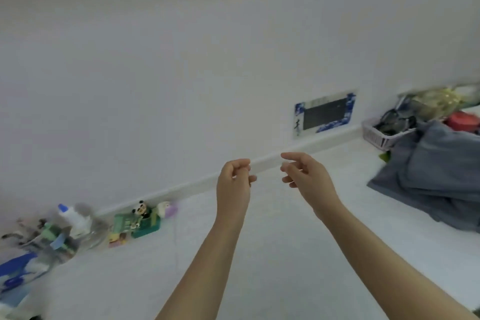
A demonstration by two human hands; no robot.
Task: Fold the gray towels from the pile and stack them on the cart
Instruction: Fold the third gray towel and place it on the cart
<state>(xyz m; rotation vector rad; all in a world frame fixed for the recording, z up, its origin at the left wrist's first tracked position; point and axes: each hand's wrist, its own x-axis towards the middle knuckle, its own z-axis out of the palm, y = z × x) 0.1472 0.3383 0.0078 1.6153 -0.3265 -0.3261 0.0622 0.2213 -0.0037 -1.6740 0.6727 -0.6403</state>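
A white surface (272, 254) spreads beneath and around both outstretched arms, running up to a pale wall (181, 60) beyond the hands, with a low white ledge along the join just behind the fingertips. Well off to the right of the right hand lies the pile of gray towels (436, 176), rumpled and unfolded, its near corner flat on the white surface. Behind the pile, farther right and back, sits a pale slatted basket (376, 136) holding dark tangled items, with blurred greenish and red things beyond it that cannot be made out. On the wall beyond and right of the right hand hangs a dark panel with a blue-patterned border (324, 114). Far to the left of the left hand is a blurred clutter of bottles and packets (52, 231), and nearer to it a green box (141, 225) with a small panda figure (141, 209) on top.

The left hand (233, 184) is raised over the surface, fingers curled in toward the thumb, empty as far as the view shows. The right hand (304, 176) is just beside it, apart, fingers loosely bent and relaxed, thumb forward, touching nothing.
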